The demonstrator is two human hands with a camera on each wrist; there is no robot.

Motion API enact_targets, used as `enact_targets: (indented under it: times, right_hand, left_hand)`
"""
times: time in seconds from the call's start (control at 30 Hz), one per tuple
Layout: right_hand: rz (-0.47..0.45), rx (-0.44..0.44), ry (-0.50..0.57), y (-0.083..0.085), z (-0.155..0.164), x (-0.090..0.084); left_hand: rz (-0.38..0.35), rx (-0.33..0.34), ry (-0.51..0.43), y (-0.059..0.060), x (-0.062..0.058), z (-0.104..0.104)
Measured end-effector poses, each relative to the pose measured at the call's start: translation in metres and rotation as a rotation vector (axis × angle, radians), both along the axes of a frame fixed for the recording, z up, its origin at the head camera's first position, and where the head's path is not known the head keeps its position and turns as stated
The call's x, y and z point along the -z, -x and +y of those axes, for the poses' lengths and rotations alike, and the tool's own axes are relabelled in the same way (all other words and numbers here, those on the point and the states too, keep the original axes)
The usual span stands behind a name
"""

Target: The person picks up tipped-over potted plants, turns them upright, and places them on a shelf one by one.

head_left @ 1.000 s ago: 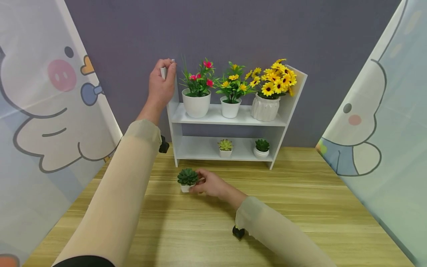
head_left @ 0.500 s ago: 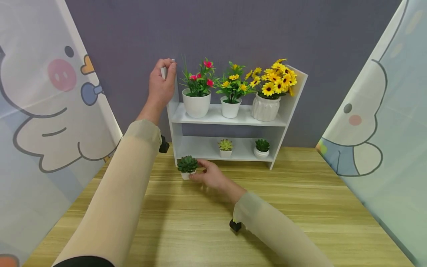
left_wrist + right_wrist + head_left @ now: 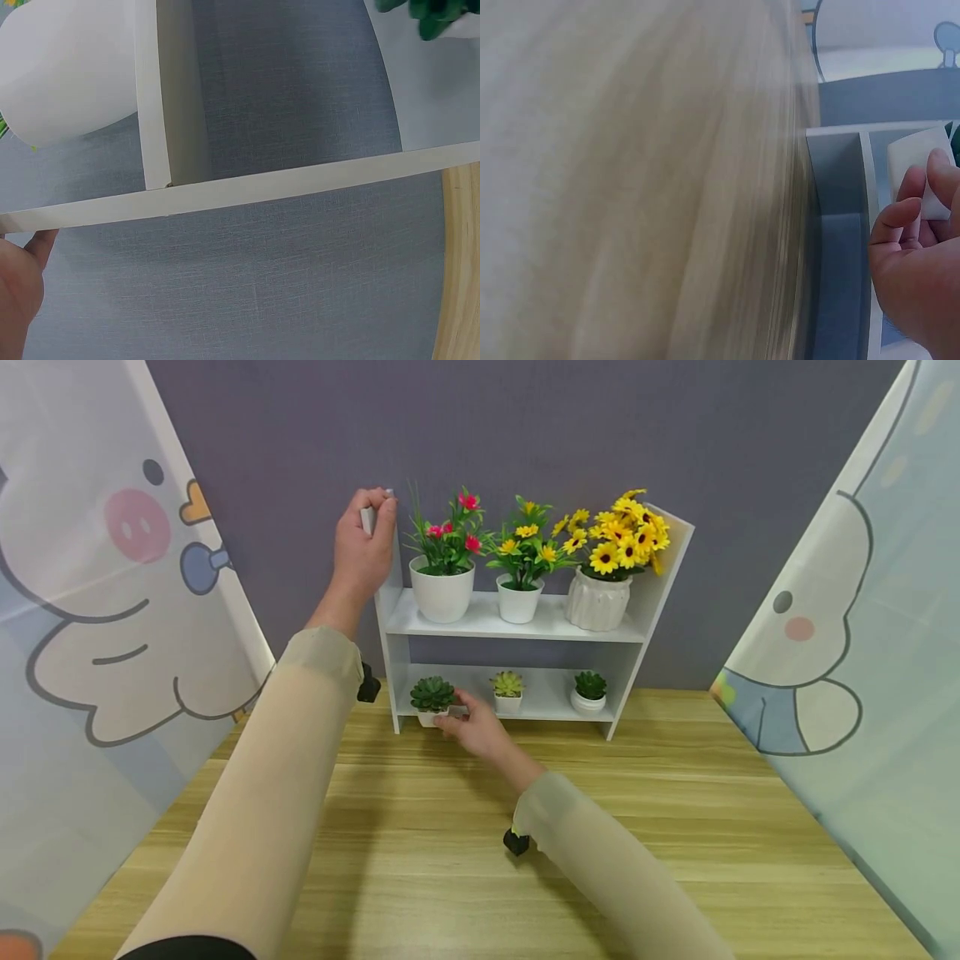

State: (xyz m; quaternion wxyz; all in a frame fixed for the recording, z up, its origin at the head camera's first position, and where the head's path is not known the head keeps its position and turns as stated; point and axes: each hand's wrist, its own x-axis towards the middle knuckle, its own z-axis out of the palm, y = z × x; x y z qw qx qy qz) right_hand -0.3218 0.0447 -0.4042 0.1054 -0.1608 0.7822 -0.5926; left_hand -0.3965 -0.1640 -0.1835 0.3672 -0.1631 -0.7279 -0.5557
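Note:
My left hand (image 3: 363, 543) grips the top of the left side panel of a white two-tier shelf (image 3: 450, 631), fingers curled over its edge. With my right hand (image 3: 480, 727) I pinch the white square pot of a dark green succulent (image 3: 432, 695), thumb on one side and fingers on the other. The pot is at the front edge of the lower tier's left end. To its right on that tier stand a pale yellow-green succulent (image 3: 507, 691) and a small green succulent in a round white pot (image 3: 588, 692). In the right wrist view the held white pot (image 3: 915, 161) shows between thumb and fingers.
On the upper tier stand a pink-flowered plant (image 3: 442, 585), a small yellow-flowered plant (image 3: 519, 597) and a yellow daisy-like bunch in a ribbed white pot (image 3: 597, 597). The shelf stands on a wooden table (image 3: 450, 860) before a grey wall (image 3: 525, 427). Cartoon-printed panels flank both sides.
My right hand has carried the dark green succulent from over the table, up and forward to the lower tier's left end. The left hand keeps its grip on the shelf panel.

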Motion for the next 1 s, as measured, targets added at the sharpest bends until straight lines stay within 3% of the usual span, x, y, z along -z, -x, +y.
enact_targets:
  times: [1.0]
  right_hand:
    - [-0.012,0.115,0.005,0.023,-0.005,0.007]
  left_hand:
    - [0.028,0.01,-0.008,0.002,0.0,-0.001]
